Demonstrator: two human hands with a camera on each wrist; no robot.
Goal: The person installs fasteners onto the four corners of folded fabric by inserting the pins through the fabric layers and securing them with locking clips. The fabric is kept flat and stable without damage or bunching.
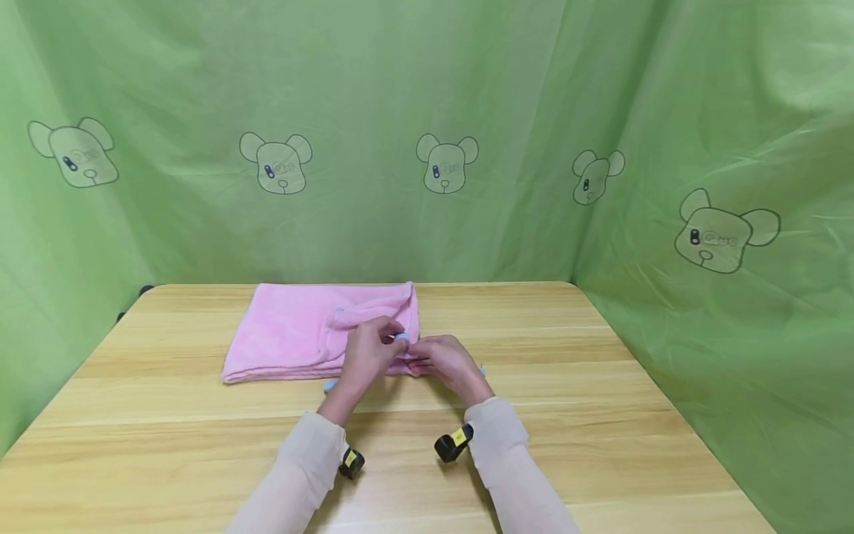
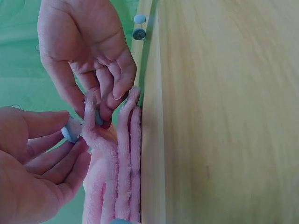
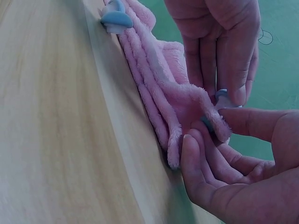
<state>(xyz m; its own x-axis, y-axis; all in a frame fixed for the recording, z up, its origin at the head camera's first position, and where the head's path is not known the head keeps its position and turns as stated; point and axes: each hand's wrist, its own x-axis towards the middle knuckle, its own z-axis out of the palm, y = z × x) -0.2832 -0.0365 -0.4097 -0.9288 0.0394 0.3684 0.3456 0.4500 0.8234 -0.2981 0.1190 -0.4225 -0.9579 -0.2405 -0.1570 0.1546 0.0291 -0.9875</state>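
A folded, plush pink blanket [image 1: 287, 326] lies toward the back of the table. At its near right corner my left hand [image 1: 370, 348] pinches a small blue-and-white cap [image 2: 71, 129] between thumb and fingers, right against the outer face of the fabric. My right hand [image 1: 443, 360] pinches the raised top layer of that corner from the other side. Beneath this layer a blue disc [image 3: 207, 123] shows at the right fingertips, partly hidden by the fabric. The lower folds [image 3: 154, 107] rest on the wood.
Another blue-and-white mushroom-shaped piece [image 3: 117, 21] stands by the blanket's front edge, near my left wrist. Beyond my right hand are a light blue cap [image 2: 139, 18] and a darker round piece [image 2: 139, 33]. Green curtains [image 1: 373, 222] enclose the wooden table [image 1: 587, 445] behind and at the sides.
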